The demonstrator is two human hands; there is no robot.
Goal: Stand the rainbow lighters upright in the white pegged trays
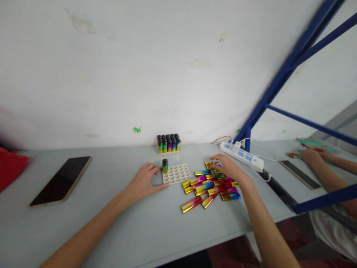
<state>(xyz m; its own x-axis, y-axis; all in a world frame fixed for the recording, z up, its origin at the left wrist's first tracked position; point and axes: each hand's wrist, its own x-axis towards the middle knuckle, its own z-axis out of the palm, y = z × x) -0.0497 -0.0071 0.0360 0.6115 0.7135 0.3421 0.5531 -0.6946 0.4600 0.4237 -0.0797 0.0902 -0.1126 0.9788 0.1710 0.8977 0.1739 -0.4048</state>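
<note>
My left hand (144, 180) rests on the table at the left side of a white tray (178, 174) with rows of holes. Its thumb and fingers are apart, near the tray's edge. In the tray's far left corner a black-topped lighter (165, 167) with a green and yellow body stands upright, perhaps with another behind it. Shiny, multicoloured lighter-shaped cases (205, 187) lie in a loose pile to the right of the tray. Over the pile's far side, my right hand (225, 166) has curled fingers reaching down among the cases. What they grip, if anything, is unclear.
A filled block of black-topped lighters (169, 144) stands by the wall. At left lie a dark tablet-like slab (61, 180) and red material (12, 165). A power strip (242, 154) with cables and a blue metal frame (275, 87) border the right. Beyond, another person's hands (314, 154) work.
</note>
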